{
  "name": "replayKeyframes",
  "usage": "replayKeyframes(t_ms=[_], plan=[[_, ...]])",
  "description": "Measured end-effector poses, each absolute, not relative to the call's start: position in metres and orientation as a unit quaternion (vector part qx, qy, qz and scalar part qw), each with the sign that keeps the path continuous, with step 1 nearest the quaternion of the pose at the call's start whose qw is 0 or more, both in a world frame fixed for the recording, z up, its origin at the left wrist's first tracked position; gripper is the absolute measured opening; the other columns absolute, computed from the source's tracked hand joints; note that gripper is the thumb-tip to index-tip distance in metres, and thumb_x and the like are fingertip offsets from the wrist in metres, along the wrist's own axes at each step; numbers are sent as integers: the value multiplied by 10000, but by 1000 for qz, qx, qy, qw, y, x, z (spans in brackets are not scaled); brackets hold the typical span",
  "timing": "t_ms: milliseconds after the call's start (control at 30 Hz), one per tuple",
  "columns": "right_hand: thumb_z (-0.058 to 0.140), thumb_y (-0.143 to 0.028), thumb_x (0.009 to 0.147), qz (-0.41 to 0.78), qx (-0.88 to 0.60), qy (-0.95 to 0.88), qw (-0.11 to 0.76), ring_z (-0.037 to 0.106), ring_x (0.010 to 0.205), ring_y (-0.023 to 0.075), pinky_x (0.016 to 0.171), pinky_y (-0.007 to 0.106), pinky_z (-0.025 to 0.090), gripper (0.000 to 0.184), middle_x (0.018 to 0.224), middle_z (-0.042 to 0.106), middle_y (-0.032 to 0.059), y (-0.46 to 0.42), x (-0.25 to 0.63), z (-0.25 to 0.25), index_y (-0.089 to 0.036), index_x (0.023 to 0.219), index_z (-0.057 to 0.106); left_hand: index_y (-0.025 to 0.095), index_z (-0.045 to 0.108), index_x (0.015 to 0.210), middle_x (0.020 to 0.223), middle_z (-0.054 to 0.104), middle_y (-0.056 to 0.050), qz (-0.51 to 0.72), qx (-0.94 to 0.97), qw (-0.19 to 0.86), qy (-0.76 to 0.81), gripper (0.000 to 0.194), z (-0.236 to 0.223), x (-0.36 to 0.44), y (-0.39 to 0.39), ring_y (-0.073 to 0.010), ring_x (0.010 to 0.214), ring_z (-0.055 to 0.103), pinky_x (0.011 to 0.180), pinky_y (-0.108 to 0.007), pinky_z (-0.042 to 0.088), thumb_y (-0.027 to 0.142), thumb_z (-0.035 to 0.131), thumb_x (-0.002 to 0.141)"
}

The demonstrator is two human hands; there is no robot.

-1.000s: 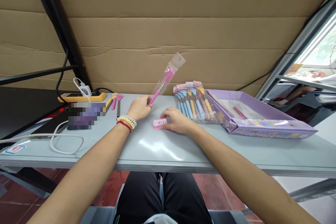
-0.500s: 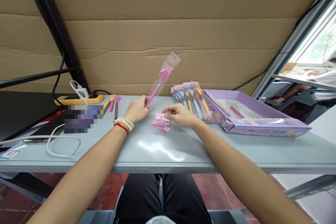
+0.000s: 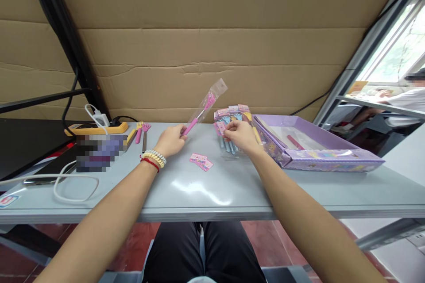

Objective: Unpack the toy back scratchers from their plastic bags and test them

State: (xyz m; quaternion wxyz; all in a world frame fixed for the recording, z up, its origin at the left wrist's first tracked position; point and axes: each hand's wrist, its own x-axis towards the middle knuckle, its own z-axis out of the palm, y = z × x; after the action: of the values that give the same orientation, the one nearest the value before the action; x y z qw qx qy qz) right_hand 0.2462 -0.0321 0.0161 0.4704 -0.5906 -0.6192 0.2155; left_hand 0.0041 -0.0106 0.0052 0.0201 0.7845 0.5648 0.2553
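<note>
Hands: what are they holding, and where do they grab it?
The left hand holds a bagged pink back scratcher by the handle's bottom end. The right hand pinches a small pink card by its edge, over the packed scratchers.

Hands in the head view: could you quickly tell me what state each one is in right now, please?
Left hand: closed on the pink handle of a bagged back scratcher, held tilted above the table.
Right hand: pinching a pink card.
</note>
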Motion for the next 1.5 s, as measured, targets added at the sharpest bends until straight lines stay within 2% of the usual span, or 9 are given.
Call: replayKeyframes(t_ms=[133, 267, 433, 633, 800, 1000, 1200, 1500], plan=[[595, -210, 649, 69, -602, -571, 555, 569, 608, 147, 619, 274, 416, 62, 611, 617, -2, -26, 259, 18, -184, 604, 562, 203, 614, 1012, 981, 710, -47, 256, 800, 16, 543, 232, 6, 4, -12, -231, 894, 639, 739, -317, 437, 218, 506, 807], [587, -291, 705, 12, -555, -550, 624, 531, 585, 136, 608, 271, 407, 149, 594, 595, -10, -25, 262, 20, -194, 606, 534, 206, 622, 988, 974, 709, -52, 243, 813, -13, 529, 232, 6, 4, -11, -235, 889, 638, 719, -320, 437, 185, 477, 808], [573, -264, 717, -41, -543, -554, 629, 537, 572, 142, 608, 277, 408, 131, 594, 589, -12, -25, 261, 18, -206, 617, 512, 213, 636, 984, 960, 711, -55, 232, 824, -51, 514, 249, 5, 2, -11, -241, 878, 643, 703, -325, 441, 177, 464, 808], [557, -200, 688, -82, -561, -538, 623, 527, 564, 146, 603, 284, 397, 141, 579, 556, -24, -24, 263, 17, -218, 590, 456, 198, 652, 996, 972, 715, -64, 229, 830, -91, 501, 282, 6, 0, -12, -246, 932, 645, 811, -354, 445, 147, 452, 805], [536, -217, 705, -127, -568, -523, 623, 519, 592, 161, 614, 300, 393, 164, 603, 543, -16, -20, 267, 16, -228, 591, 418, 194, 659, 985, 979, 716, -57, 226, 833, -92, 497, 286, 7, 0, -11, -244, 940, 642, 817, -362, 449, 131, 447, 803], [556, -182, 650, -56, -519, -523, 674, 604, 733, 170, 667, 289, 444, 150, 823, 676, 41, -19, 272, 19, -217, 595, 420, 200, 664, 1023, 1017, 714, -62, 235, 831, -91, 496, 309, 5, -1, -10, -240, 971, 642, 843, -356, 461, 140, 450, 808], [592, -215, 661, -51, -555, -505, 659, 508, 543, 129, 569, 260, 393, 173, 562, 560, -38, -24, 277, 23, -217, 593, 432, 206, 672, 1007, 990, 722, -55, 238, 829, -69, 501, 306, 7, 0, -10, -236, 946, 649, 857, -350, 465, 154, 459, 794], [592, -244, 683, -30, -562, -507, 653, 557, 561, 134, 569, 262, 435, 157, 575, 584, -24, -23, 288, 28, -217, 628, 448, 218, 663, 1040, 1000, 730, -49, 272, 788, -15, 553, 295, 7, -3, -7, -224, 947, 653, 829, -322, 480, 214, 487, 804]])
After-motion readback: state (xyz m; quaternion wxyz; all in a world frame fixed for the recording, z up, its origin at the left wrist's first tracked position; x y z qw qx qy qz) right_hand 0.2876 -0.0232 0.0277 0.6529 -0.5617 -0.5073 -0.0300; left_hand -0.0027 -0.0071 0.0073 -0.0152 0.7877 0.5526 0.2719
